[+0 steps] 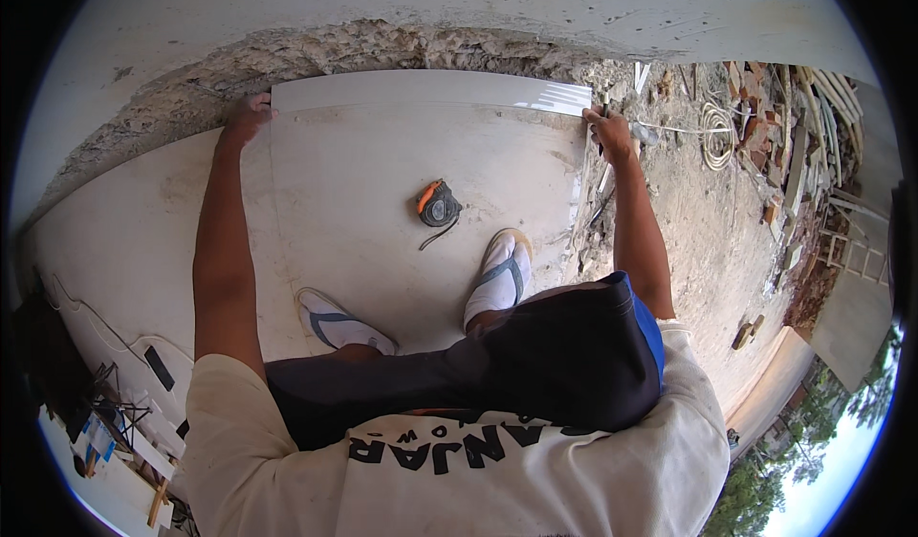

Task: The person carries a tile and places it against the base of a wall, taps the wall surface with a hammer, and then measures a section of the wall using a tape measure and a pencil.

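A long pale tile strip (430, 89) stands on its edge along the foot of a rough wall, at the far side of a large white floor tile (382, 202). My left hand (247, 116) grips the strip's left end. My right hand (608, 131) holds its right end, with a thin dark tool, perhaps a pencil, sticking up from the fingers. A black and orange tape measure (437, 205) lies on the floor tile between my arms. My feet in white socks and sandals (502, 274) stand on the tile.
Broken plaster and rubble (382, 49) run along the wall base. Sandy ground with a coiled hose (714, 135), stacked bricks and boards (775, 126) lies to the right. Tile offcuts and small tools (115, 422) sit at lower left.
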Demonstrator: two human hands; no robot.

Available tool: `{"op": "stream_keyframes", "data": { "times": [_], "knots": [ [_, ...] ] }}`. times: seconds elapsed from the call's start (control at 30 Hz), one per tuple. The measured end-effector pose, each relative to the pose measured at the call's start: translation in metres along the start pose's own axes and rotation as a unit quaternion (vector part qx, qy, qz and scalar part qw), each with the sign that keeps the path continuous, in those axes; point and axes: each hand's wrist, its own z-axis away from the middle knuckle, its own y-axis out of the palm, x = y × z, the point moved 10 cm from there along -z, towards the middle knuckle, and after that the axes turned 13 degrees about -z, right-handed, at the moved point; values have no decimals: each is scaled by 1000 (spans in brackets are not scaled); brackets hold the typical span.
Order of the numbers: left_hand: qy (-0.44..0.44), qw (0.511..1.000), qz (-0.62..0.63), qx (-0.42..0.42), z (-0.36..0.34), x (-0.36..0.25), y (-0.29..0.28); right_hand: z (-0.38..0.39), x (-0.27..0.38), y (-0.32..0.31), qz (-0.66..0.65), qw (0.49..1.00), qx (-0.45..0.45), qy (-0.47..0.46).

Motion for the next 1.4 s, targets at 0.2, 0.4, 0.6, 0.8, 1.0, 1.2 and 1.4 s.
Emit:
{"op": "stream_keyframes", "data": {
  "times": [0.2,0.4,0.6,0.8,1.0,1.2,1.4],
  "knots": [
    [37,999,9,-15,-5,1,4,4,8,5,27,999,-14,-9],
    [24,1000,-12,-9,-14,18,-8,3,15,6,52,998,-25,-32],
    [38,994,96,32,-11,12,3,-1,10,-2,30,1000,2,1],
    [16,999,-25,21,-1,-3,8,0,-1,-10,4,1000,-23,-2],
    [-2,999,-44,-28,-4,12,-14,-5,8,10,105,994,4,-28],
    [0,996,-40,-79,1,8,-17,3,4,21,-17,999,19,-42],
    [-52,944,-266,-185,5,-30,-13,7,14,16,65,997,-7,-34]
  ]
}}
